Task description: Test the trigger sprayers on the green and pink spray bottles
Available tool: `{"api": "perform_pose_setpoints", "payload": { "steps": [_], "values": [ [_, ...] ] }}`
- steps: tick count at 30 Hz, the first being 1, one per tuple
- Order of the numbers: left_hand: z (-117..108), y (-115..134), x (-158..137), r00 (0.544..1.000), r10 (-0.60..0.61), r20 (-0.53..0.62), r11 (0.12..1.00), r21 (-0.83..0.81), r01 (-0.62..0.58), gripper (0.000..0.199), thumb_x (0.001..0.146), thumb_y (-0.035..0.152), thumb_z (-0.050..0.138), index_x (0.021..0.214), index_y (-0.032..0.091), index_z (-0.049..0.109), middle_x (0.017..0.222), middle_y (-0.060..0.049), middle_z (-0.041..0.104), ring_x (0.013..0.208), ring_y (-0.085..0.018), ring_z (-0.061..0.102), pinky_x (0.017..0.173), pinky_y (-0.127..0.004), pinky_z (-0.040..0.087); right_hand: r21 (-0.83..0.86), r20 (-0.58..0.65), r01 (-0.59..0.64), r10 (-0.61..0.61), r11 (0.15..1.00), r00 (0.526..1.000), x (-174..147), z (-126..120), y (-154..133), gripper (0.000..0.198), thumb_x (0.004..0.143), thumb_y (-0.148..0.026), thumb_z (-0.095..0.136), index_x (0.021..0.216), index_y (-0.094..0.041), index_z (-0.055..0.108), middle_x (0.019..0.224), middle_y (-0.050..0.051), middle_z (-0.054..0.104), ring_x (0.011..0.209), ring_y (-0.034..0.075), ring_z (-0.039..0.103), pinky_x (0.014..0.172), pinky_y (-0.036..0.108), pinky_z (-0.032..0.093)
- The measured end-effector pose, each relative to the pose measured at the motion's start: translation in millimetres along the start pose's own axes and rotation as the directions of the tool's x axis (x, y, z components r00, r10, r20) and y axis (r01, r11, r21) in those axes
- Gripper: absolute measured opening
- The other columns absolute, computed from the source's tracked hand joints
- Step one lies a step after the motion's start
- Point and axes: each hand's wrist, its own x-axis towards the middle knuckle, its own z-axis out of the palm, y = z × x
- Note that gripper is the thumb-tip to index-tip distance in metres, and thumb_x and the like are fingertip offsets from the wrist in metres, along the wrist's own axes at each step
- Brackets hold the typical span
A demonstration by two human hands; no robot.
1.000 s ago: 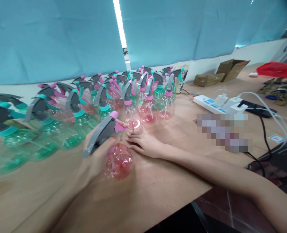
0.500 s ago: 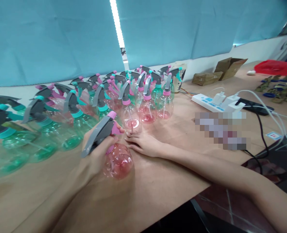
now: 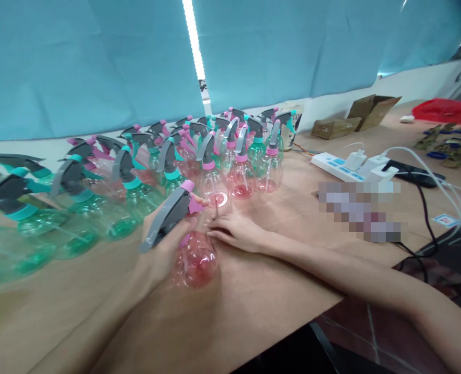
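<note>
While rows of green-tinted clear plastic spray bottles (image 3: 132, 200) crowd the left of the frame, a pink-collared clear plastic spray bottle (image 3: 211, 182) stands just beyond the hands, near centre; a white plastic power strip (image 3: 333, 167) lies at right. Since half a second ago, the scene has slid slightly rightward in the frame, with the left-hand grip unchanged. At lower centre, the left hand (image 3: 160, 252) is closed around the neck of a round, clear pink plastic spray bottle (image 3: 199, 262); the right hand (image 3: 240, 232), loosely spread, rests just right of it, apparently holding nothing.
</note>
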Motion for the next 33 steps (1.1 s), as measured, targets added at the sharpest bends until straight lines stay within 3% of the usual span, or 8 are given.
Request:
{"api": "perform_pose_setpoints", "payload": {
  "steps": [5, 10, 15, 21, 24, 28, 31, 33],
  "values": [
    [0.9, 4.8, -1.0, 0.998, -0.035, -0.043, 0.999, 0.016, 0.035, 0.015, 0.077, 0.033, 0.058, 0.088, 0.025, 0.063, 0.079, 0.001, 0.063, 0.067, -0.019, 0.056, 0.068, -0.035, 0.046, 0.193, -0.119, -0.033, 0.057, 0.981, 0.991, -4.2, -2.7, -13.9, 0.028, 0.101, -0.03, 0.046, 0.113, -0.016, 0.068, 0.11, 0.008, 0.073, 0.098, 0.019, 0.068, 0.087, 0.033, 0.051],
    [1.1, 2.3, -1.2, 0.998, -0.001, -0.056, 1.0, 0.002, 0.001, 0.022, 0.08, 0.03, 0.057, 0.1, 0.026, 0.066, 0.087, 0.001, 0.067, 0.077, -0.019, 0.062, 0.077, -0.034, 0.048, 0.388, -0.093, -0.05, 0.093, 0.92, 0.991, -12.0, -8.1, -33.9, 0.043, 0.093, -0.045, 0.059, 0.123, -0.015, 0.062, 0.116, 0.011, 0.07, 0.097, 0.021, 0.068, 0.083, 0.034, 0.053],
    [14.2, 4.9, -1.5, 0.996, -0.027, -0.09, 0.998, -0.063, 0.021, 0.024, 0.082, 0.03, 0.06, 0.105, 0.025, 0.065, 0.096, 0.001, 0.07, 0.094, -0.019, 0.065, 0.082, -0.031, 0.051, 0.345, -0.099, -0.107, 0.15, 0.932, 0.984, -19.5, -20.8, -59.3, 0.076, 0.068, -0.056, 0.08, 0.126, -0.014, 0.055, 0.121, 0.015, 0.063, 0.11, 0.029, 0.061, 0.091, 0.043, 0.051],
    [56.2, 8.2, 9.4, 0.991, 0.076, -0.109, 0.988, -0.128, -0.09, 0.025, 0.086, 0.039, 0.063, 0.103, 0.022, 0.067, 0.092, 0.0, 0.068, 0.09, -0.018, 0.064, 0.08, -0.03, 0.051, 0.244, -0.206, -0.149, 0.201, 0.958, 0.958, -31.4, -44.9, -64.4, 0.079, 0.071, -0.052, 0.079, 0.133, -0.018, 0.044, 0.121, 0.013, 0.062, 0.11, 0.03, 0.06, 0.095, 0.049, 0.049],
    [83.1, 15.0, 22.5, 0.991, 0.119, -0.054, 0.986, -0.109, -0.124, 0.031, 0.086, 0.042, 0.064, 0.111, 0.023, 0.065, 0.081, 0.002, 0.065, 0.078, -0.016, 0.062, 0.074, -0.029, 0.05, 0.176, -0.21, -0.226, 0.261, 0.958, 0.942, -47.1, -66.4, -52.7, 0.07, 0.072, -0.052, 0.077, 0.126, -0.019, 0.048, 0.115, 0.011, 0.063, 0.1, 0.03, 0.063, 0.084, 0.047, 0.053],
    [118.1, 29.3, 36.3, 0.98, 0.18, 0.081, 0.98, -0.096, -0.172, 0.041, 0.087, 0.042, 0.062, 0.123, 0.023, 0.06, 0.081, 0.001, 0.066, 0.076, -0.018, 0.064, 0.075, -0.031, 0.052, 0.14, -0.202, -0.244, 0.269, 0.96, 0.942, -73.9, -98.8, -37.7, 0.06, 0.074, -0.043, 0.076, 0.123, -0.021, 0.05, 0.117, 0.01, 0.063, 0.104, 0.029, 0.062, 0.088, 0.045, 0.051],
    [137.5, 26.7, 36.6, 0.954, 0.224, 0.2, 0.972, -0.117, -0.204, 0.052, 0.087, 0.042, 0.06, 0.134, 0.023, 0.051, 0.108, -0.005, 0.07, 0.101, -0.023, 0.065, 0.093, -0.039, 0.05, 0.117, -0.207, -0.305, 0.323, 0.945, 0.923, -92.6, -117.5, -25.1, 0.051, 0.076, -0.037, 0.074, 0.119, -0.022, 0.052, 0.115, 0.009, 0.064, 0.101, 0.028, 0.063, 0.086, 0.042, 0.051],
    [144.6, 13.3, 32.6, 0.924, 0.26, 0.282, 0.963, -0.139, -0.229, 0.059, 0.088, 0.044, 0.058, 0.141, 0.02, 0.043, 0.135, -0.011, 0.059, 0.123, -0.027, 0.056, 0.106, -0.044, 0.043, 0.075, -0.249, -0.37, 0.377, 0.926, 0.892, -103.2, -127.3, -12.0, 0.047, 0.077, -0.04, 0.073, 0.115, -0.021, 0.053, 0.112, 0.01, 0.064, 0.098, 0.028, 0.064, 0.083, 0.041, 0.05]
  ]
}}
